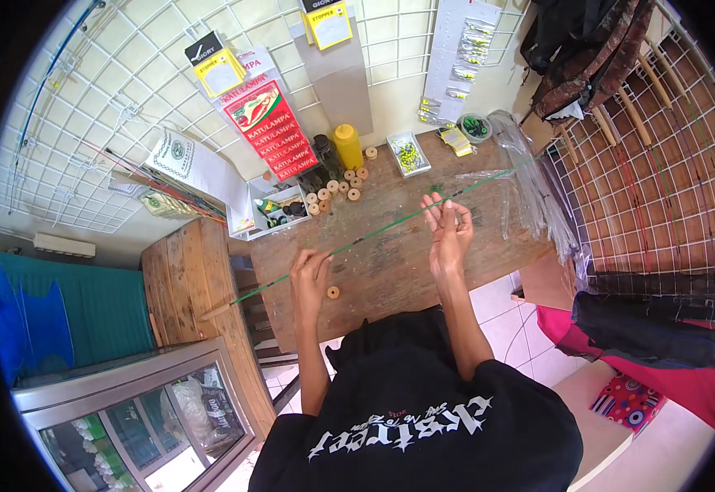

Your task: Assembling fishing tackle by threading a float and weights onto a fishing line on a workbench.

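A slim green fishing rod [402,220] with dark bands slants over the wooden table, its left end lower and nearer to me. My left hand [310,271] pinches it left of the middle, fingertips and thumb together. Farther right, my right hand [449,234] has thumb and forefinger closed on the rod, with the other fingers raised and partly spread. A small tuft of green thread [437,189] shows just beyond the right fingertips; whether it touches them I cannot tell. At the rod's left end is a pale tan tapered piece [217,312]. One round cork ring [333,292] lies beside my left hand.
The wooden table [390,283] carries several cork rings [343,188], a yellow bottle [347,146], a white tray of small yellow-green pieces [408,155] and a white box [280,211]. Clear plastic sleeves [532,193] lie at right. A glass-fronted cabinet [144,418] stands lower left.
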